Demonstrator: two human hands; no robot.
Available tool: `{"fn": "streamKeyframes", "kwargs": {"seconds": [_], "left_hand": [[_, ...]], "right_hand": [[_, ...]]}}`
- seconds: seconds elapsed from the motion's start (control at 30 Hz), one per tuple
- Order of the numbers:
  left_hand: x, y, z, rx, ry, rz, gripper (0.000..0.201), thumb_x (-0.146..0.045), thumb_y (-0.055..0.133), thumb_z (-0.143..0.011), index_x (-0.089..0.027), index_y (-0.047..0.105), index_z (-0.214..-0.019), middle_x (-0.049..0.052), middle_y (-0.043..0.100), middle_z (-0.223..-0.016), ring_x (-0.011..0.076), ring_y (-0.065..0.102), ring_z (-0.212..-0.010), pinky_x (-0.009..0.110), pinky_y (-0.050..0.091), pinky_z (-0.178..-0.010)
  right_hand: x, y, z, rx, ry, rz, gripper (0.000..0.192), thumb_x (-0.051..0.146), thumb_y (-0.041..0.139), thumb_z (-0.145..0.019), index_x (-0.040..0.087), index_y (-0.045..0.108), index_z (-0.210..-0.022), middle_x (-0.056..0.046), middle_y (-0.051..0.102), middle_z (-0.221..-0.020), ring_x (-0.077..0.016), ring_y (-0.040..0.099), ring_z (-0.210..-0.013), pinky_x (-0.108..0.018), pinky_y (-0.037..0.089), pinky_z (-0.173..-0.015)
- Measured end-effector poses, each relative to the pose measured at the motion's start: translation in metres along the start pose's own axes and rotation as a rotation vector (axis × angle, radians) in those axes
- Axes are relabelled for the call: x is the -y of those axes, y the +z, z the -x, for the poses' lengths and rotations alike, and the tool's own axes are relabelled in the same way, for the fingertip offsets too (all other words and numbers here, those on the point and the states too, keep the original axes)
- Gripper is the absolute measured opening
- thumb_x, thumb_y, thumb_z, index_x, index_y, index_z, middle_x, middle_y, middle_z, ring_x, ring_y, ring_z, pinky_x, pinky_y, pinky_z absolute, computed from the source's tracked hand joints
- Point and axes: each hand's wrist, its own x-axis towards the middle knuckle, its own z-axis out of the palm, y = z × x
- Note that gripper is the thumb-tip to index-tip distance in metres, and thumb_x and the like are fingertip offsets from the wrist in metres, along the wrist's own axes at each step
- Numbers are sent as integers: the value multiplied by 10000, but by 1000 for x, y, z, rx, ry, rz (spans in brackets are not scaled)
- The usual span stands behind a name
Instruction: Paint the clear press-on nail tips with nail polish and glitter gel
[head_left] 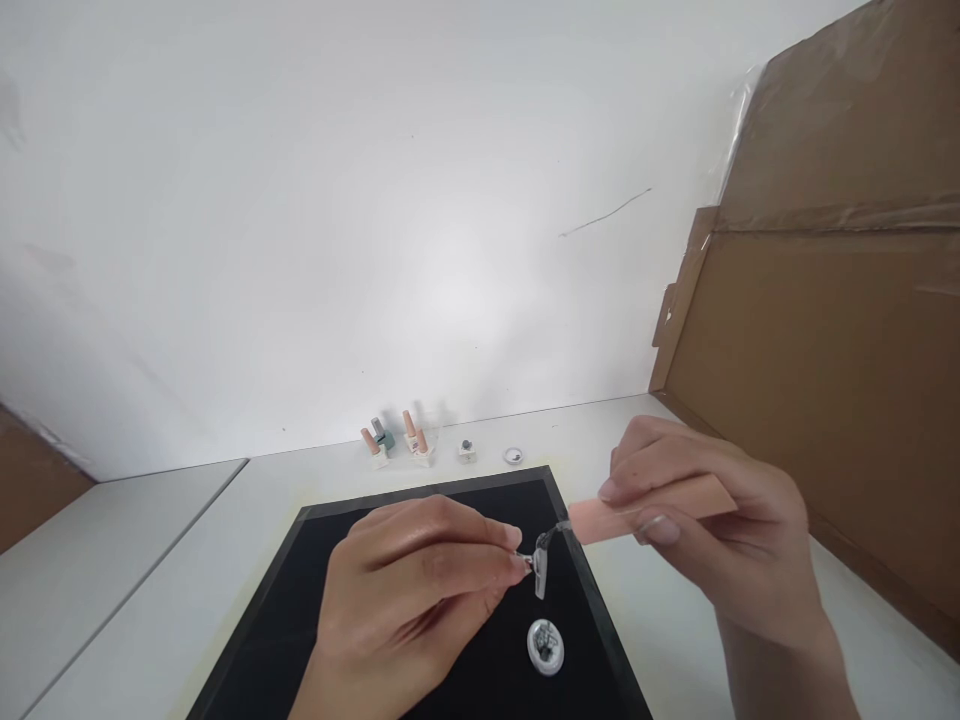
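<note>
L hand (420, 580) fingers pinch nail tip (541, 578); R hand (697, 520) (raised) grips brush cap (652, 510).

Small clear nail tip (540, 577) pinched at its end between my left fingertips, hanging down above black mat. Peach-handled brush (649, 517) in my right fingers, lying near level, dark bristles touching tip's top end.

four polish bottles (396, 441); two small jars (489, 453); one black mat (330, 600); two hands (420, 590)
</note>
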Motion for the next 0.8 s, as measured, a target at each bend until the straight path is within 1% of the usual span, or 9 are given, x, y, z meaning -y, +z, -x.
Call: {"fn": "streamKeyframes", "kwargs": {"seconds": [0.07,0.17,0.23,0.3,0.47,0.6,0.67,0.73,0.8], "left_hand": [[2,0,1,-3,-4,-2,271,95,675,-724,-164,695,-800,-2,728,-756,97,697,-623,157,580,-555],[4,1,-1,0,-16,-7,264,72,665,-749,-184,694,-809,1,726,-737,112,701,-607,164,577,-517],[4,2,-3,5,-30,-6,263,62,658,-760,-193,696,-810,8,726,-733,117,698,-587,169,568,-486],[3,2,-5,4,-36,-1,257,59,653,-764,-192,698,-801,14,725,-728,119,697,-570,167,563,-473],[1,5,-2,-12,-39,-9,228,25,661,-784,-199,705,-777,11,729,-709,125,701,-565,174,575,-474],[4,6,2,-18,-60,0,232,32,676,-773,-197,713,-781,15,729,-722,126,699,-578,172,563,-458],[5,7,3,-17,-64,0,235,38,682,-763,-194,713,-778,12,726,-720,124,698,-582,170,557,-456],[7,6,2,-8,-63,-1,237,47,685,-757,-187,714,-784,15,724,-728,123,698,-592,169,555,-465],[7,6,1,-8,-60,4,238,54,686,-753,-179,716,-790,21,723,-737,121,695,-592,168,552,-465]], "right_hand": [[0,0,0,-5,2,-18,46,170,645,-879,177,685,-858,7,645,-674,-99,541,-580,-230,453,-507],[2,2,-3,42,-5,-75,92,228,642,-889,176,682,-825,0,640,-622,-107,521,-541,-231,434,-463],[3,3,-5,78,-7,-87,73,213,650,-876,179,682,-819,-4,644,-609,-112,517,-529,-233,424,-448],[3,3,-6,85,12,-60,41,175,660,-859,185,687,-830,-2,641,-621,-113,530,-539,-233,425,-453],[-2,2,-1,22,33,10,94,135,641,-873,198,693,-827,7,668,-682,-104,551,-585,-234,434,-500],[-5,1,2,-24,65,27,92,149,625,-893,209,692,-874,18,676,-678,-105,545,-596,-232,434,-510],[-5,1,2,-2,42,-9,72,163,635,-889,200,688,-858,14,668,-675,-100,541,-580,-231,437,-508],[-4,2,1,52,11,-49,62,171,647,-881,188,685,-835,7,666,-671,-100,546,-570,-230,439,-502],[-2,3,0,88,11,-55,53,169,654,-874,181,685,-832,1,663,-669,-105,556,-576,-231,436,-495]]}}
